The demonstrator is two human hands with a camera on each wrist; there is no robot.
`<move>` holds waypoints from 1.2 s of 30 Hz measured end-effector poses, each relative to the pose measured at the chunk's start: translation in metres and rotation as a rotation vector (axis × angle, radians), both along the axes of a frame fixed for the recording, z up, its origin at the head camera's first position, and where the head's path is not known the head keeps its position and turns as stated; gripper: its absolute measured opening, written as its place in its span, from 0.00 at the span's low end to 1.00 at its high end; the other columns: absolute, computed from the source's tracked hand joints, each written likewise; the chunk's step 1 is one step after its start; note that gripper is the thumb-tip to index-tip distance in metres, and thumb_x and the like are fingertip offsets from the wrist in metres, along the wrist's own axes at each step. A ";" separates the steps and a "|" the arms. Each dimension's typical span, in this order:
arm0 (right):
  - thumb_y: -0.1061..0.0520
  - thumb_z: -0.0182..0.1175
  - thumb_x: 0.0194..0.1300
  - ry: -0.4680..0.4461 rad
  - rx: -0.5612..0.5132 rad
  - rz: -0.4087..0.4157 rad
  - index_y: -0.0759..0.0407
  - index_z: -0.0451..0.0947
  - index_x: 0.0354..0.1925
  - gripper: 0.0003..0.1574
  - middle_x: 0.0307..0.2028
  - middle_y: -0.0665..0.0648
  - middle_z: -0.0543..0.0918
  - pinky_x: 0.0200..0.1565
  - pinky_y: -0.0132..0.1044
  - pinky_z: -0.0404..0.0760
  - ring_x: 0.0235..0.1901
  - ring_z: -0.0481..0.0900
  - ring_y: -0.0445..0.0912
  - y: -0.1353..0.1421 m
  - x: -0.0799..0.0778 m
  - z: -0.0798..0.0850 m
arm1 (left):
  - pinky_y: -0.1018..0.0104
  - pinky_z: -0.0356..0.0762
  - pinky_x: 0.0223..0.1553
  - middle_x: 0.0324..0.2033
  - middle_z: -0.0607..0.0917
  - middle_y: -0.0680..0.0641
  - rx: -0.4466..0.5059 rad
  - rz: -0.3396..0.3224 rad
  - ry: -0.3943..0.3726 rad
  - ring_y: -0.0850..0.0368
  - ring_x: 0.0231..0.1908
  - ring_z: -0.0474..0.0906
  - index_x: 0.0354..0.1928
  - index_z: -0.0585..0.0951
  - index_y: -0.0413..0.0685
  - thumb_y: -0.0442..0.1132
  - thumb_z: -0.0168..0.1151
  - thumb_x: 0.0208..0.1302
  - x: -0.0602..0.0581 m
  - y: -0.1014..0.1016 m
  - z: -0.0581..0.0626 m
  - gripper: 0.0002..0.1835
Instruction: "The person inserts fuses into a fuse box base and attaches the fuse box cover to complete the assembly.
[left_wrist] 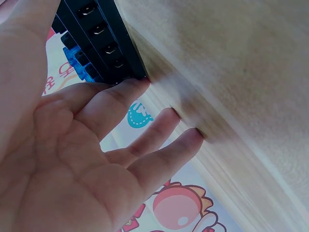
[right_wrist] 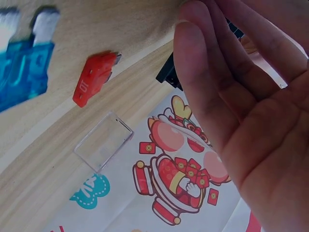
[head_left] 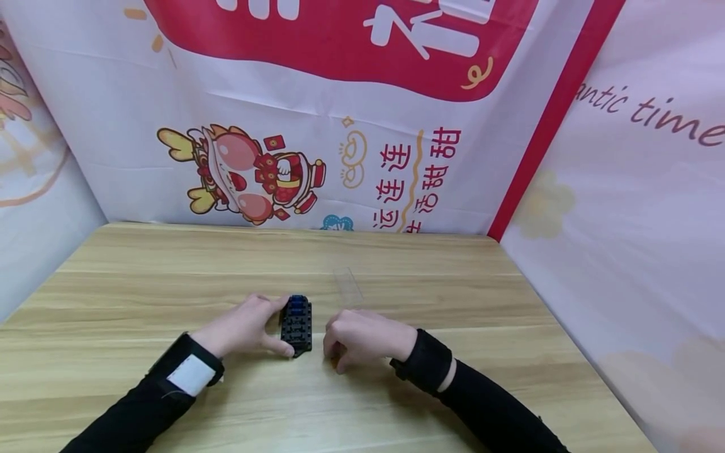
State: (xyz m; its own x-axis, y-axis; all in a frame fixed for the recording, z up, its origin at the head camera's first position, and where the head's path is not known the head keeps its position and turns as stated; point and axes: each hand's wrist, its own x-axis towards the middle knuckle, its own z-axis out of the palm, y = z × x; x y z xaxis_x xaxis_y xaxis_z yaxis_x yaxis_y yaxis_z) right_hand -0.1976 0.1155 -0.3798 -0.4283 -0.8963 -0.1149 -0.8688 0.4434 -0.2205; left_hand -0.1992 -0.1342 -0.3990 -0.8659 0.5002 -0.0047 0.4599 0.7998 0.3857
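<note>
A black fuse box (head_left: pixel 297 324) lies on the table, with blue fuses (head_left: pixel 297 304) at its far end. My left hand (head_left: pixel 249 324) holds its left side, thumb at the near end and index finger at the far end. The other left fingers are spread, with tips at the tabletop. Just right of the box, my right hand (head_left: pixel 362 336) is curled down to the table. A small orange piece (head_left: pixel 335 363) shows between its thumb and fingers; its kind is unclear. In the right wrist view, a red fuse (right_wrist: pixel 96 77) and a blue fuse (right_wrist: pixel 26 72) lie beside the fingers.
A clear plastic cover (head_left: pixel 348 286) lies on the wooden table (head_left: pixel 453 283) beyond my right hand. Printed cloth (head_left: pixel 351 94) hangs behind the table's far edge, and more cloth stands along the sides.
</note>
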 end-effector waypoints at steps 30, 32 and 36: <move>0.51 0.74 0.48 -0.004 -0.013 0.010 0.49 0.83 0.29 0.09 0.29 0.41 0.76 0.30 0.19 0.67 0.29 0.72 0.31 0.001 -0.005 -0.002 | 0.45 0.67 0.52 0.55 0.74 0.34 -0.010 0.003 0.006 0.39 0.54 0.69 0.67 0.67 0.38 0.70 0.69 0.38 -0.001 -0.001 -0.001 0.58; 0.51 0.74 0.48 -0.002 -0.012 0.013 0.49 0.83 0.29 0.09 0.29 0.41 0.76 0.30 0.19 0.67 0.29 0.71 0.31 0.001 -0.005 -0.002 | 0.45 0.68 0.52 0.54 0.74 0.34 -0.012 0.004 0.007 0.40 0.54 0.69 0.67 0.67 0.38 0.70 0.68 0.38 -0.001 0.000 -0.001 0.58; 0.51 0.74 0.48 0.002 -0.008 0.010 0.48 0.83 0.29 0.09 0.28 0.40 0.76 0.30 0.19 0.67 0.29 0.72 0.31 0.000 -0.005 -0.003 | 0.45 0.68 0.52 0.54 0.74 0.34 -0.012 0.005 0.004 0.40 0.54 0.69 0.67 0.67 0.39 0.70 0.69 0.38 0.000 0.000 -0.001 0.57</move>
State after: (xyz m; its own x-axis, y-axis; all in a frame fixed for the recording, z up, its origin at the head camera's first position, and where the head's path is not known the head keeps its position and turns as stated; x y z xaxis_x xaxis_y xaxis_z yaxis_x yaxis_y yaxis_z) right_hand -0.2025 0.1160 -0.3823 -0.4192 -0.9016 -0.1067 -0.8737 0.4326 -0.2225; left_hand -0.1996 -0.1345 -0.4003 -0.8685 0.4956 -0.0074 0.4573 0.8069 0.3740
